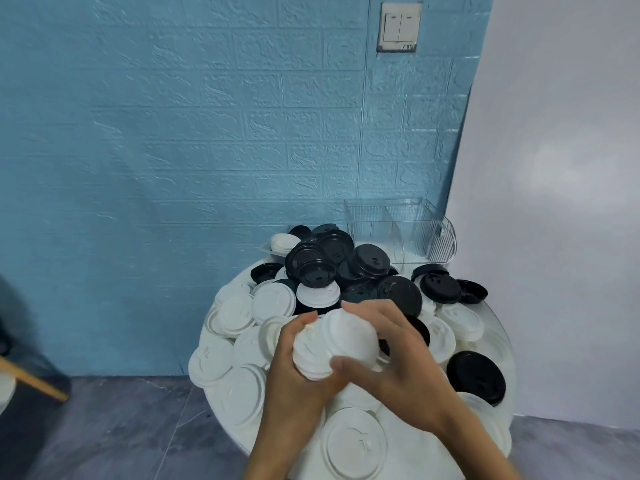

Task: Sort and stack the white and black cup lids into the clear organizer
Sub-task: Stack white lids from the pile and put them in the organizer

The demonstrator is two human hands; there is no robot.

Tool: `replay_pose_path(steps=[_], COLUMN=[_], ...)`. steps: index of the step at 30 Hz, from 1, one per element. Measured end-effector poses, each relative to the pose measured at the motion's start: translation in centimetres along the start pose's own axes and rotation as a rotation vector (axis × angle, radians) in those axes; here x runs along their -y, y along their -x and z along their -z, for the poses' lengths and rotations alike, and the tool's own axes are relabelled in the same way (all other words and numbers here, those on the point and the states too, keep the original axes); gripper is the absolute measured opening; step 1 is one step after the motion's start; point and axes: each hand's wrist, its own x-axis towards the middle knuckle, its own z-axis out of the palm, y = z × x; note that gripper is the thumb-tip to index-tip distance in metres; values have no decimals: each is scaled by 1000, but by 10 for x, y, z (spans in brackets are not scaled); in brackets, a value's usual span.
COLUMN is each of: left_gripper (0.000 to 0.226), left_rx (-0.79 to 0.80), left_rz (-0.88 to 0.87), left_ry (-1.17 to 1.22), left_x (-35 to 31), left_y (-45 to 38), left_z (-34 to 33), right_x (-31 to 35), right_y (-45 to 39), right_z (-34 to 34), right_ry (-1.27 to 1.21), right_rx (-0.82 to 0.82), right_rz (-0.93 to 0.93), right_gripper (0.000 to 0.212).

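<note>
A stack of white lids (337, 342) sits between both hands above the round table. My left hand (294, 372) grips the stack from the left and below. My right hand (391, 351) curls round it from the right, thumb across the front. Loose white lids (239, 315) cover the table's left and near side. Black lids (325, 259) are heaped at the back and middle, with one black lid (476, 377) at the right. The clear organizer (401, 226) stands at the back right, with a divider inside; no lids show in it.
The round white table (504, 344) stands against a blue brick-patterned wall and a white wall on the right. A small clear container of white lids (282, 244) sits at the back left. A wooden bar (31, 377) juts in at the far left above grey floor.
</note>
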Motion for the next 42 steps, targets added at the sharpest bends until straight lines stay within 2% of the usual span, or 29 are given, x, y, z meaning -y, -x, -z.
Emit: replay_pose_path(steps=[5,15,17,19,22,25,28,31,33,37,42], left_gripper=[91,118,112,97,75,55,31,32,32,31,32], left_rx=[-15,86,146,193,156,46,16,-1,-5,-37,-62], left_rz=[12,50,122,245,356,397,406,396,385,360,397], left_ry=[48,96,186,402,669,628,564,505,490,471,445], left_x=[-1,-4,-6,-9,-13,-20,-21,-22,-22,-22,-22], left_y=[0,5,5,5,2,1,-2,-2,-2,-3,-4], left_z=[-3,2,5,7,5,-3,-4,-1,-1,-3,-7], right_x=[4,7,6,4,2,4,6,7,6,10,7], right_y=[-11,-20,-21,-22,-21,-20,-21,-21,-21,-20,-20], right_z=[-15,-16,-14,-10,-8,-9,-8,-6,-7,-13,-19], right_ry=[-24,-112,-182,-254,-309,-360,-476,-669,-633,-678,-728], right_rx=[71,190,210,208,215,227,213,118,78,142,51], right_rz=[-17,-50,-63,-74,-94,-119,-188,-350,-456,-555,-544], right_gripper=[70,66,65,64,67,68,61,38,26,28,28])
